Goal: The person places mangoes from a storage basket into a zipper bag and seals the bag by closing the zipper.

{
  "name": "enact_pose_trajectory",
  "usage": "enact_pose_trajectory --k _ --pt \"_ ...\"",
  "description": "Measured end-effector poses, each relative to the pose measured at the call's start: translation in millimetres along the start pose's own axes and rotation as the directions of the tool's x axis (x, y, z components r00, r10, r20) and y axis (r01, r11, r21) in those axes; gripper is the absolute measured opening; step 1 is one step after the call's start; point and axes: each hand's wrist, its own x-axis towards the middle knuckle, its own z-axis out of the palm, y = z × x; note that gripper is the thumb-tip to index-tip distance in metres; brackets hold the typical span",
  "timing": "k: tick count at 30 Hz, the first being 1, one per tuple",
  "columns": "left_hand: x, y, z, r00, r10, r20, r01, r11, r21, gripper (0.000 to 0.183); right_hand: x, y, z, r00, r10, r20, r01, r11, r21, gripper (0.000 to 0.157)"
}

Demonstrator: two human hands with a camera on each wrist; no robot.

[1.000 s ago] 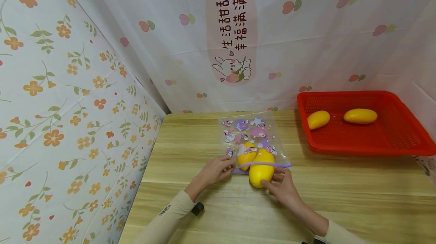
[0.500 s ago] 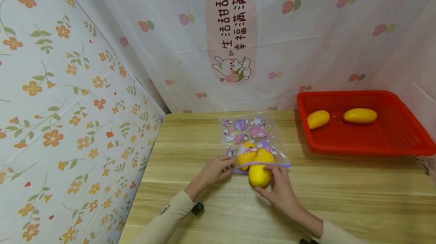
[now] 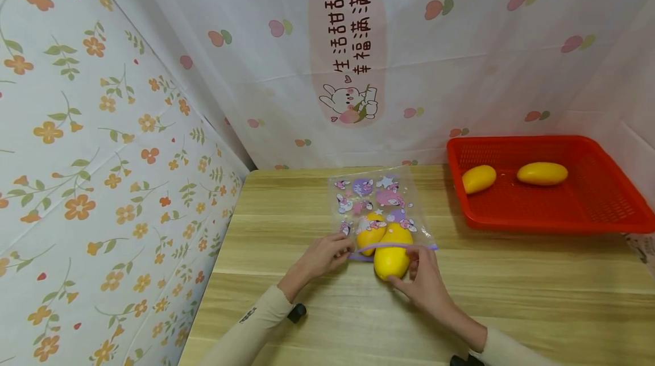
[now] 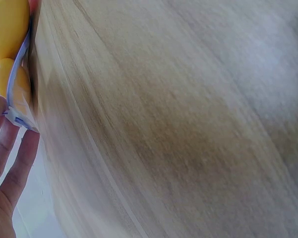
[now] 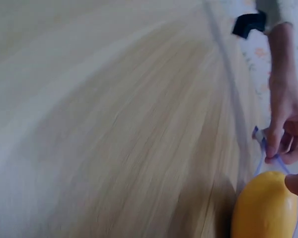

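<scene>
A clear zip bag (image 3: 358,198) with a purple seal and cartoon prints lies flat, its mouth towards me. One yellow mango (image 3: 369,239) is inside it. Another mango (image 3: 391,263) lies partly in the bag, its near end sticking out of the mouth. My left hand (image 3: 326,253) pinches the left corner of the bag's mouth; the left wrist view shows the seal (image 4: 17,74) running up from the fingers. My right hand (image 3: 427,283) holds the protruding mango, thumb at its near end and fingers along its right side. Some right fingertips are hidden.
A red plastic basket (image 3: 542,221) stands at the back right of the wooden table (image 3: 286,201). Two mangoes lie in it, one mango (image 3: 479,179) at its left wall and another mango (image 3: 542,174) near the middle. Printed curtains hang behind and to the left.
My right hand has shifted its fingers from beneath the mango's right side up over it, then back to that side near the seal. The left hand and bag stay put.
</scene>
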Motion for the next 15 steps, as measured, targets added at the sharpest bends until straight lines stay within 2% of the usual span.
enact_pose_trajectory --k 4,6,10,15 --pt "0.1 0.0 0.2 1.0 0.011 -0.013 -0.011 1.0 0.003 0.008 0.4 -2.5 -0.1 0.989 0.149 0.023 -0.15 0.981 0.121 0.072" --pt "0.0 0.1 0.2 1.0 0.019 -0.021 -0.019 1.0 -0.001 0.008 1.3 -3.6 0.6 0.98 0.194 0.035 -0.197 0.972 0.13 0.076" --pt "0.2 0.4 0.0 0.999 0.026 -0.028 -0.027 1.0 -0.009 0.008 4.2 -4.4 3.1 0.97 0.238 0.055 -0.243 0.959 0.146 0.083" --pt "0.8 0.9 -0.4 0.998 0.041 -0.038 -0.042 0.999 -0.013 0.008 6.6 -2.2 5.2 0.964 0.263 0.044 -0.267 0.946 0.183 0.075"
